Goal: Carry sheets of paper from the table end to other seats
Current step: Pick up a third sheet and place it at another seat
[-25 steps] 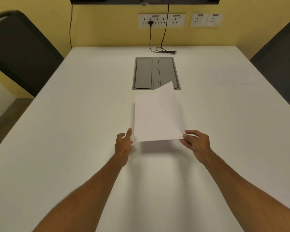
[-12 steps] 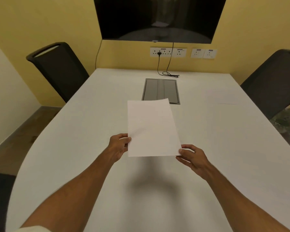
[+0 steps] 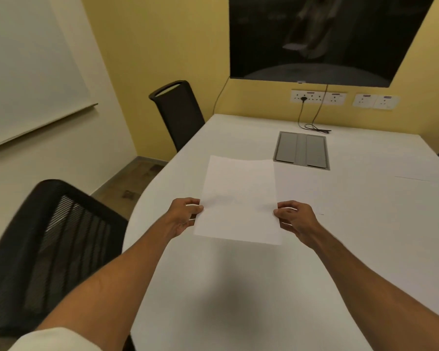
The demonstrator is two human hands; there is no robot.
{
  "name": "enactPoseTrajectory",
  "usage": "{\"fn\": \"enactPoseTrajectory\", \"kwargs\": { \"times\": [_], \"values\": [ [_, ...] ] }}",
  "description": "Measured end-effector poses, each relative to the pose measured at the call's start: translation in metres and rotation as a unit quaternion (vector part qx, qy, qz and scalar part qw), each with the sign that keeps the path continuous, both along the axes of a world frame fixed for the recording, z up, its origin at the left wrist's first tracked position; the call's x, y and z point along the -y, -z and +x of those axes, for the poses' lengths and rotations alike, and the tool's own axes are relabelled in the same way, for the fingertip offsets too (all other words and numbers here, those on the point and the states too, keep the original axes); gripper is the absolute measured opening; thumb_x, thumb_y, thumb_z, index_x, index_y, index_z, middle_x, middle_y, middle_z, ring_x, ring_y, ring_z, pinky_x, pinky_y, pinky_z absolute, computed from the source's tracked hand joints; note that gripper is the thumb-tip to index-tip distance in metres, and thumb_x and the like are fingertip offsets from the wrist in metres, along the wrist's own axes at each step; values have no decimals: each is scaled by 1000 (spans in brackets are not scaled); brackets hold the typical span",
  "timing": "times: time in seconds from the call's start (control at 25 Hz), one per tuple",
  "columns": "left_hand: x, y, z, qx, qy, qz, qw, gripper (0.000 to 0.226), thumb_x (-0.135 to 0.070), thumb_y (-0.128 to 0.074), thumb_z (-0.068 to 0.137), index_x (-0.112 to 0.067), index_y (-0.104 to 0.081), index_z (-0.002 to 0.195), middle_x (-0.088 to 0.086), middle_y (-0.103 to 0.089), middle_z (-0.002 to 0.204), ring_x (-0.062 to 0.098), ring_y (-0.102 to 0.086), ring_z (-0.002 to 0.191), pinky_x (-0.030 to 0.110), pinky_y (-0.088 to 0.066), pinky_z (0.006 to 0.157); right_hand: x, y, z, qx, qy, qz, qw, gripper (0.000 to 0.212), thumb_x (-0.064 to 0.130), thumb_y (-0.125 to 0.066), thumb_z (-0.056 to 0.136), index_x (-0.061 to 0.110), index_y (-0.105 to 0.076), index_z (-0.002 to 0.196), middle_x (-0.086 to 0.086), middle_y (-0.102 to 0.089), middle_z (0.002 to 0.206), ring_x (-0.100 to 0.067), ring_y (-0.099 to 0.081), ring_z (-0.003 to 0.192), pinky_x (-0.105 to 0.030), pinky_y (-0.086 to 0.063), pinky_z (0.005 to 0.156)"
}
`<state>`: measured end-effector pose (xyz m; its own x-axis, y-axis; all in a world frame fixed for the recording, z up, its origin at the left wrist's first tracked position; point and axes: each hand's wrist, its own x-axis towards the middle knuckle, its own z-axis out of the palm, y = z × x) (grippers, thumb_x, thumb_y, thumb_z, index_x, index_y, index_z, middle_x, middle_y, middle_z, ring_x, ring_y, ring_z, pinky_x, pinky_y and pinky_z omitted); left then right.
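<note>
Sheet [image 3: 238,201] | left hand [image 3: 183,216], right hand [image 3: 295,219] pinch side edges | underside hidden

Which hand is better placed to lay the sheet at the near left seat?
Left, probably. The left hand pinches the sheet on the side nearest the near chair; the right hand holds the opposite side, farther over the table.

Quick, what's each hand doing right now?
Left hand: closed, pinching the left edge of the sheet of paper.
Right hand: closed, pinching the same sheet's right edge.
</note>
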<state>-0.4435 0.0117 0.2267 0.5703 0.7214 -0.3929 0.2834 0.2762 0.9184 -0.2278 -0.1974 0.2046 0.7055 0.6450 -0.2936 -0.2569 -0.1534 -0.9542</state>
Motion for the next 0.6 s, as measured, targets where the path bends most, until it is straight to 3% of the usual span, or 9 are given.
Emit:
{"fn": "enactPoseTrajectory", "kwargs": {
  "times": [0.12, 0.28, 0.6],
  "values": [
    [-18, -19, -58, -8, -9, 37, 999, 17, 4, -59, 88, -1, -61, 104, 14, -64, 101, 27, -64, 85, 37, -54, 76, -23, -14, -55, 14, -10, 8, 1000, 23, -5, -70, 80, 0, -64, 101, -15, -67, 83, -22, -66, 68, -26, -55, 63],
    [-37, -40, -125, -22, -18, 58, 998, 20, 3, -61, 88, -1, -61, 107, 6, -62, 94, 19, -62, 80, 26, -51, 55, -41, -28, -129, 5, 7, 42, 999, 19, -4, -69, 81, 4, -64, 98, -13, -66, 82, -20, -64, 71, -19, -56, 58],
    [-78, -44, -186, -26, 17, 61, 998, 24, 5, -61, 87, 3, -61, 111, 7, -61, 93, 19, -62, 77, 26, -51, 51, -58, -27, -214, -25, 57, 63, 996, 16, -5, -68, 81, 7, -64, 90, -13, -66, 83, -22, -64, 72, -21, -57, 59]
  ]
}}
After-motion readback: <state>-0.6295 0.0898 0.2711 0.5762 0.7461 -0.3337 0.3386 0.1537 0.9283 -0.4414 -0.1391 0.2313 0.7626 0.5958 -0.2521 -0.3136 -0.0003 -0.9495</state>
